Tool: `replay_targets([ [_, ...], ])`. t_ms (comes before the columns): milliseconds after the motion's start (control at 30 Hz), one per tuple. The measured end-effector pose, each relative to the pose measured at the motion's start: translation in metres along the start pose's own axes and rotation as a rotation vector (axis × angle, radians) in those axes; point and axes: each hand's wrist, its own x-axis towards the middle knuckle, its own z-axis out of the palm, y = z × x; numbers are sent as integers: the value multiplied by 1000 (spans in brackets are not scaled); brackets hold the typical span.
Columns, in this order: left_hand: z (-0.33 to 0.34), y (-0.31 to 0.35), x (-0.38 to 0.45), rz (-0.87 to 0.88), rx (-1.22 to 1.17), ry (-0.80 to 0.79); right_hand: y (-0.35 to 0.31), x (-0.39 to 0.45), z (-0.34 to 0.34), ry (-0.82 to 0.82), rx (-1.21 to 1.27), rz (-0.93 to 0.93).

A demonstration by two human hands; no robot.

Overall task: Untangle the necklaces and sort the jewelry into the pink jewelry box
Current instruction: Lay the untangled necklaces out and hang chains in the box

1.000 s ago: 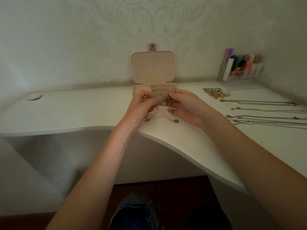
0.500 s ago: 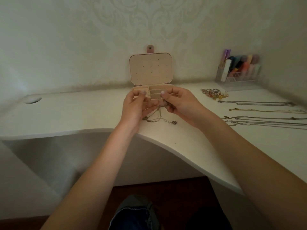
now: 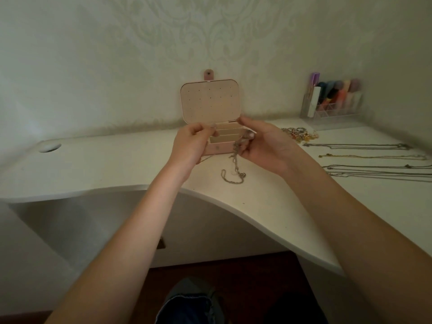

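Nearest, two bare forearms reach over the curved edge of the white desk [image 3: 257, 206], and a tangled silvery chain necklace [image 3: 235, 169] hangs from the right hand [image 3: 264, 146], its loop resting on the desk. The right hand's fingers curl and pinch the tangle, while the left hand [image 3: 189, 146] pinches a fine strand between thumb and fingertips. Just behind the hands stands the open pink jewelry box [image 3: 210, 101], and to the right lie several straightened chain necklaces [image 3: 374, 160], a heap of small colourful jewelry [image 3: 299, 134] and a clear organiser of cosmetics [image 3: 332, 106].
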Motion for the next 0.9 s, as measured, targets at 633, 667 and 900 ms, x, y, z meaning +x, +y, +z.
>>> replay_targets([
  [633,3,-1,-5,75,98,-292,1,-1,-5,45,-362,-143],
  [667,2,-2,-4,56,79,-269,0,-1,-6,74,-429,-143],
  [900,13,-7,2,-28,-193,-88,8,0,-4,70,-801,-198],
])
